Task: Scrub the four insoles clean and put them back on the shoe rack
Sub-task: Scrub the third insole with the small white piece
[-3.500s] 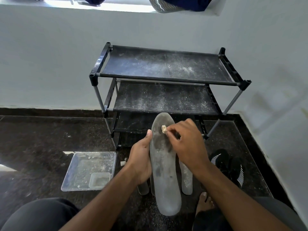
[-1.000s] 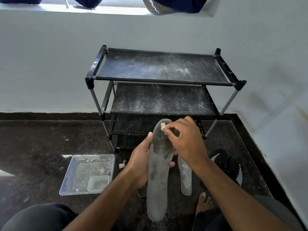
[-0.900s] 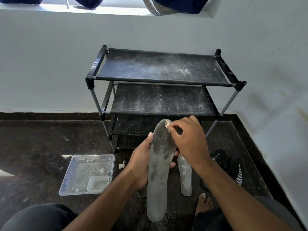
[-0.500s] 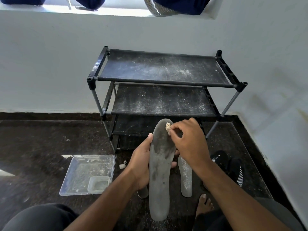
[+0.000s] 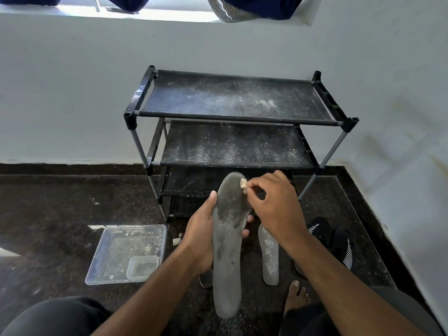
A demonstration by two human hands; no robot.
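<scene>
My left hand point(image 5: 202, 236) grips a long grey insole point(image 5: 228, 241) by its left edge, holding it upright with the toe end toward the black shoe rack point(image 5: 237, 132). My right hand point(image 5: 276, 209) pinches a small cream scrub wad point(image 5: 243, 184) against the insole's toe, at its right rim. A second grey insole point(image 5: 269, 257) lies flat on the dark floor just right of the held one. The end of another insole point(image 5: 206, 280) peeks out below my left hand. The rack's shelves are dusty and bare.
A clear plastic tray point(image 5: 126, 253) with a small inner tub sits on the floor to the left. A small white piece point(image 5: 176, 241) lies beside it. Black shoes with white stripes point(image 5: 334, 243) stand at the right, near the white wall. My bare foot point(image 5: 297, 299) rests below.
My right hand has slid the wad from the middle of the insole's toe to its right rim. The held insole has turned slightly in my left hand.
</scene>
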